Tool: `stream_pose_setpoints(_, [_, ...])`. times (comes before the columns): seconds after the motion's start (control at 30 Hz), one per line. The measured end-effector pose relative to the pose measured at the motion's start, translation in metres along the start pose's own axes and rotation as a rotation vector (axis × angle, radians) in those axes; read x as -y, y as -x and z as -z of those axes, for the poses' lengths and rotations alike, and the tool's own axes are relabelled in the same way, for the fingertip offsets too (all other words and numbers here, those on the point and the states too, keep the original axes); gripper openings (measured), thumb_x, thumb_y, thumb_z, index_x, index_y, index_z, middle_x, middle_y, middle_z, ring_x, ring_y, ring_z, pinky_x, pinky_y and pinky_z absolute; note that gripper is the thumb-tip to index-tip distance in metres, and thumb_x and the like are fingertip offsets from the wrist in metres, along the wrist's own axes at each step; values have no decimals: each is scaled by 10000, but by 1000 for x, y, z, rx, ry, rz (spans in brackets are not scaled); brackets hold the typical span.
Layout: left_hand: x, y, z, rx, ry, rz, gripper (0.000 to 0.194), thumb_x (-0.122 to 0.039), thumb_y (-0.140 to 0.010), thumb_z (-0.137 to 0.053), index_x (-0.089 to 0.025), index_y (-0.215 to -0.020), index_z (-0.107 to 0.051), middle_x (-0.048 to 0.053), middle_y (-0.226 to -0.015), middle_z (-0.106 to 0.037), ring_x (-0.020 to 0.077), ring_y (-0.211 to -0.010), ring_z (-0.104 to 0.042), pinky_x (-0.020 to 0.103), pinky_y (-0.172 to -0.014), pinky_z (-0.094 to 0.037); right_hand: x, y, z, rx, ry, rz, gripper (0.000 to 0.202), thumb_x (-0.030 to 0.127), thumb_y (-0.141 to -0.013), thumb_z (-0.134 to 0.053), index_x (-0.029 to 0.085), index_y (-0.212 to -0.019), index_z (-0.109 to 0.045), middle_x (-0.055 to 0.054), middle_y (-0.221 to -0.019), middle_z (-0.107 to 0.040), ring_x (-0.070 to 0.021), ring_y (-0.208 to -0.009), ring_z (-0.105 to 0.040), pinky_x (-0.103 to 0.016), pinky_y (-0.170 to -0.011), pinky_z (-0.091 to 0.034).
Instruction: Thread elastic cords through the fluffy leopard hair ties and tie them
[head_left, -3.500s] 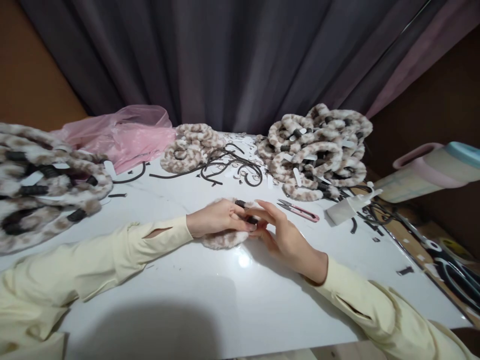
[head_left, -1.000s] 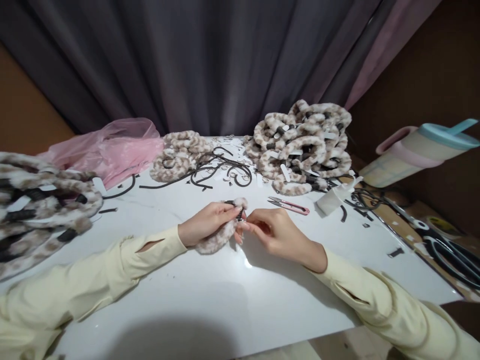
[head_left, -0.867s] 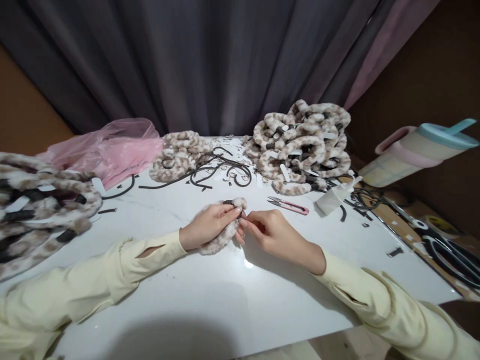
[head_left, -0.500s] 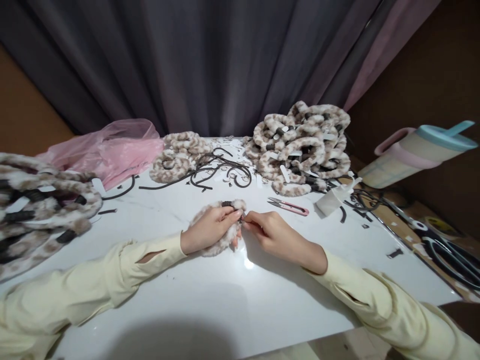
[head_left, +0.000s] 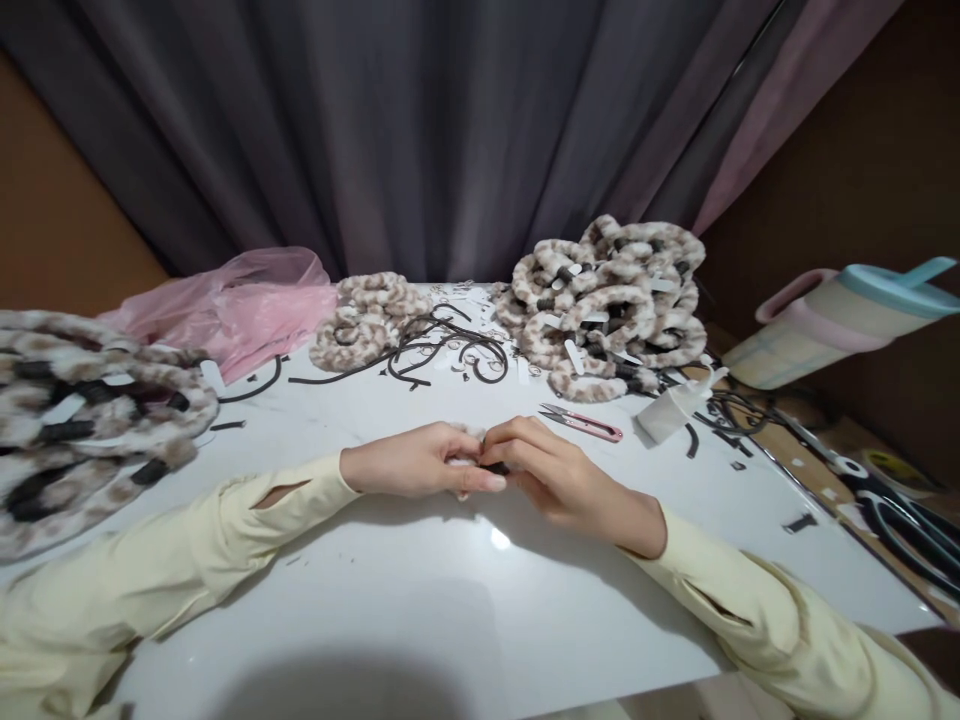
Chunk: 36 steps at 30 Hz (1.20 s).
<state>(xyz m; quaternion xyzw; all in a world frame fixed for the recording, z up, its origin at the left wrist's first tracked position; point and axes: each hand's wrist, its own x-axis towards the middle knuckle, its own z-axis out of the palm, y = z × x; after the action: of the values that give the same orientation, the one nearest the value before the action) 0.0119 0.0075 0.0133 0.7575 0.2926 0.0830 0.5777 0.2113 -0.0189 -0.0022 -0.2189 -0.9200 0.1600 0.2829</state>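
Observation:
Near the middle of the white table, my left hand (head_left: 420, 462) is closed round a spotted furry ring (head_left: 465, 440), most of which is hidden behind the fingers. My right hand (head_left: 551, 470) meets it from the right, its bent fingertips pressed on a dark wrapped part (head_left: 495, 467) beside the left thumb. The fingertips of both hands almost touch. Pink-handled thread snips (head_left: 583, 422) lie just beyond my right hand, with a small white squeeze bottle (head_left: 671, 412) to their right.
Furry rings lie heaped at the left (head_left: 112, 430), at the back right (head_left: 622, 300) and in a small back pile (head_left: 356, 335). Dark cords (head_left: 450, 345) and a pink bag (head_left: 255, 305) are behind. A tumbler (head_left: 817, 330) and large scissors (head_left: 900, 520) are at the right.
The furry ring has been turned and gathered in, so less of it shows. My left hand has flattened out across it, and my right fingers have moved onto its dark part. The view has shifted slightly.

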Motion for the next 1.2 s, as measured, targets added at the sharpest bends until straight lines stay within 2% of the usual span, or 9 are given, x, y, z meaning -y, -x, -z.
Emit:
stream_pose_setpoints(0.1, [-1, 1, -1, -19, 7, -46, 213, -354, -805, -570, -142, -822, -589, -11, -769, -523, 118, -724, -472, 213, -669, -376, -1, 3, -3, -73, 5, -22, 262, 15, -830, -399, 176, -1015, -489, -105, -987, -556, -191, -891, -520, -328, -749, -470])
stream_pose_setpoints(0.23, [0, 3, -7, -134, 83, -29, 257, -334, -831, -543, -154, -1014, -556, -14, -791, -585, 95, -640, -444, 206, -615, -362, -4, 5, -7, -178, 40, -32, 225, 42, -858, -390, 173, -1023, -470, -105, -967, -546, -191, -875, -514, -327, -735, -471])
stream_pose_setpoints(0.37, [4, 4, -13, -236, 64, -55, 251, -349, -863, -499, -132, -868, -624, -3, -714, -594, 81, -547, -364, 219, -555, -317, -5, 5, -8, -202, 43, -42, 193, 74, -885, -375, 180, -1025, -454, -100, -943, -550, -189, -852, -516, -318, -715, -473])
stream_pose_setpoints(0.6, [19, 3, -13, -179, 227, -41, 405, -473, -869, -455, -122, -712, -579, -60, -501, -350, 60, -432, -253, 229, -440, -200, -5, 6, -10, -184, 30, -45, 263, 42, -874, -364, 177, -1084, -444, -88, -919, -557, -179, -834, -521, -295, -702, -475])
stream_pose_setpoints(0.73, [24, 3, -16, -170, 312, -49, 419, -500, -864, -443, -142, -651, -486, -55, -521, -379, 51, -426, -280, 216, -434, -212, -5, 6, -10, -185, 129, 5, 355, -2, -862, -315, 164, -1148, -444, -110, -971, -567, -185, -872, -526, -301, -725, -481])
stream_pose_setpoints(0.83, [24, 2, -18, -176, 365, -41, 365, -492, -854, -465, -147, -740, -491, -54, -542, -429, 50, -428, -272, 206, -425, -206, -6, 6, -12, -189, 181, 31, 315, 17, -874, -339, 150, -1133, -459, -120, -960, -566, -190, -858, -522, -307, -720, -484])
stream_pose_setpoints(1.0, [23, 2, -26, -427, 209, -80, 311, -414, -846, -518, -164, -1030, -499, -79, -521, -444, 77, -473, -378, 200, -477, -294, -7, 7, -16, -256, 77, -24, 262, 34, -870, -404, 162, -1094, -455, -88, -899, -564, -168, -808, -534, -275, -687, -482])
stream_pose_setpoints(1.1, [21, 4, -32, -551, 78, -102, 266, -411, -859, -491, -153, -871, -554, -73, -505, -429, 76, -474, -384, 207, -489, -309, -6, 7, -19, -281, 32, -77, 218, 44, -867, -415, 177, -1030, -475, -63, -859, -560, -149, -764, -541, -253, -661, -475])
stream_pose_setpoints(1.2, [19, 5, -34, -564, 48, -89, 301, -413, -865, -473, -146, -757, -559, -71, -500, -409, 64, -451, -348, 204, -455, -277, -5, 7, -19, -275, 37, -86, 286, 35, -867, -396, 180, -1105, -460, -63, -878, -561, -147, -777, -543, -251, -667, -476])
